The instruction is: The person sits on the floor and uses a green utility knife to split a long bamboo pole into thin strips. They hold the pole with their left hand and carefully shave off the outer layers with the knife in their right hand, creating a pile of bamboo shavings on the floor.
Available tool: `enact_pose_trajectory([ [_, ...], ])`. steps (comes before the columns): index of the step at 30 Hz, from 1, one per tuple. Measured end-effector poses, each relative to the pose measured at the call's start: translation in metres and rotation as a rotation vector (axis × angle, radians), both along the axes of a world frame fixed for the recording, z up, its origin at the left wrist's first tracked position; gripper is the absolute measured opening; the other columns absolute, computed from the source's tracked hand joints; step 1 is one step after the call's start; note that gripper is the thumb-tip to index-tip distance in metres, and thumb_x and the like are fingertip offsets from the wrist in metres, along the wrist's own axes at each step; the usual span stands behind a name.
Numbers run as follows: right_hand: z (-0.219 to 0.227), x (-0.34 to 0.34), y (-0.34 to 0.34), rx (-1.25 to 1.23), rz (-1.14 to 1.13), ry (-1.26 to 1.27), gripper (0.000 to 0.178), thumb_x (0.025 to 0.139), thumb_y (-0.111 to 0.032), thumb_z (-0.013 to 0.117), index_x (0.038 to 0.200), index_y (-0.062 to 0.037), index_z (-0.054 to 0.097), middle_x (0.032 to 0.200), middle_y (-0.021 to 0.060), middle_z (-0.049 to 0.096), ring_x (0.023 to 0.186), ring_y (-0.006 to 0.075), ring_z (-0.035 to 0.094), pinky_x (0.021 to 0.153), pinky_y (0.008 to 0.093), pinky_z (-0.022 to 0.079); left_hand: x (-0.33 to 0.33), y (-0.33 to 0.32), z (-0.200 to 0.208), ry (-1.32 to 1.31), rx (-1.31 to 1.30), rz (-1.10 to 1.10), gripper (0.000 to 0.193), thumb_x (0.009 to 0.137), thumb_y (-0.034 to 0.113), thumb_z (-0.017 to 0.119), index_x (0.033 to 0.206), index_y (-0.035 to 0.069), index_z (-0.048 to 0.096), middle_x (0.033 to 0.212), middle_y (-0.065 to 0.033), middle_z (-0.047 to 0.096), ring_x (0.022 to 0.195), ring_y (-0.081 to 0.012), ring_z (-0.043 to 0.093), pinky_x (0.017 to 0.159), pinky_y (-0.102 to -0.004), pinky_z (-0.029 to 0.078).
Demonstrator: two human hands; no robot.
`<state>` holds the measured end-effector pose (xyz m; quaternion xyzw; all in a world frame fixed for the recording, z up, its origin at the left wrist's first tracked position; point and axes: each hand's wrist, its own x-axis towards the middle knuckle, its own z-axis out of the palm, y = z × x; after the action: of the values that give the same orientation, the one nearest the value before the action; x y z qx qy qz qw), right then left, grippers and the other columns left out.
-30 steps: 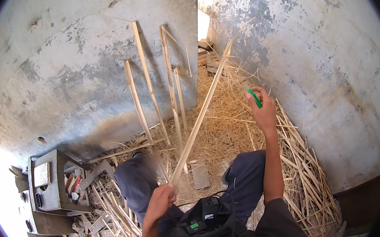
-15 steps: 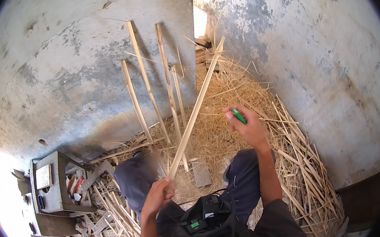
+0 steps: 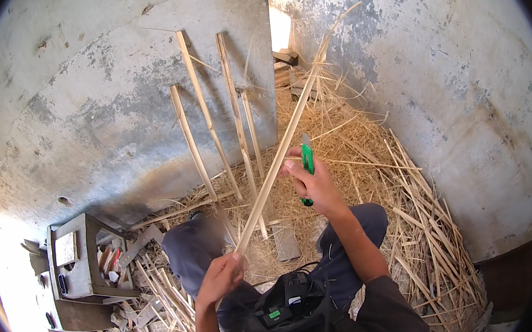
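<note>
Wrapped round a pale strip's [image 3: 264, 195] near end, the left hand [image 3: 223, 278] has its long axis slanting forward and rightward from it, while farther out the right hand [image 3: 320, 185], curled beside the strip, grips a green knife [image 3: 307, 160], blade forward.

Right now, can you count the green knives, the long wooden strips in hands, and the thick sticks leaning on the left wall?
Green knife, in the right hand: 1
Long wooden strip, in the left hand: 1
Thick sticks leaning on the left wall: 4
Total: 6
</note>
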<state>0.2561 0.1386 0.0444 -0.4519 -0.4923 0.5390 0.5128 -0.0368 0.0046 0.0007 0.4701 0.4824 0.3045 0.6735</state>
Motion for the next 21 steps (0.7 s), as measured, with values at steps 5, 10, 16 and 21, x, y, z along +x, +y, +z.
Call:
enact_pose_trajectory([
  [5,0.008,0.000,-0.010,0.326,-0.043,-0.341,0.050,0.109,-0.023,0.064,0.152,-0.0005,0.051,0.120,0.0169,0.077,0.105,0.0240,0.076,0.095,0.0373,0.056,-0.003,0.008,-0.002,0.038,0.128,0.092,0.049,0.115,0.044,0.047,0.090,0.006,0.063,0.063,0.0043,0.046,0.053,-0.0039,0.037,0.049,-0.0233,0.029],
  [10,0.027,-0.006,-0.034,0.467,-0.080,-0.599,0.054,0.107,-0.023,0.065,0.155,-0.0020,0.049,0.128,0.0237,0.074,0.115,0.0303,0.074,0.099,0.0408,0.055,-0.008,0.014,-0.001,0.133,0.253,0.211,0.046,0.117,0.036,0.047,0.088,0.004,0.064,0.063,0.0042,0.046,0.056,-0.0046,0.038,0.053,-0.0249,0.029],
  [16,0.031,-0.009,-0.022,0.395,-0.079,-0.404,0.052,0.106,-0.021,0.067,0.149,0.0043,0.051,0.116,0.0214,0.077,0.109,0.0283,0.076,0.098,0.0434,0.055,-0.015,0.017,-0.002,0.093,0.224,0.160,0.046,0.116,0.036,0.047,0.090,0.002,0.065,0.063,0.0036,0.046,0.057,-0.0047,0.039,0.053,-0.0250,0.029],
  [21,0.019,0.002,0.005,0.280,-0.062,-0.091,0.037,0.110,-0.023,0.063,0.138,0.0010,0.060,0.101,0.0134,0.080,0.064,0.0071,0.055,0.059,0.0260,0.043,-0.019,0.011,-0.006,0.058,0.176,0.032,0.047,0.116,0.036,0.047,0.092,0.001,0.066,0.064,0.0033,0.047,0.056,-0.0055,0.040,0.052,-0.0247,0.030],
])
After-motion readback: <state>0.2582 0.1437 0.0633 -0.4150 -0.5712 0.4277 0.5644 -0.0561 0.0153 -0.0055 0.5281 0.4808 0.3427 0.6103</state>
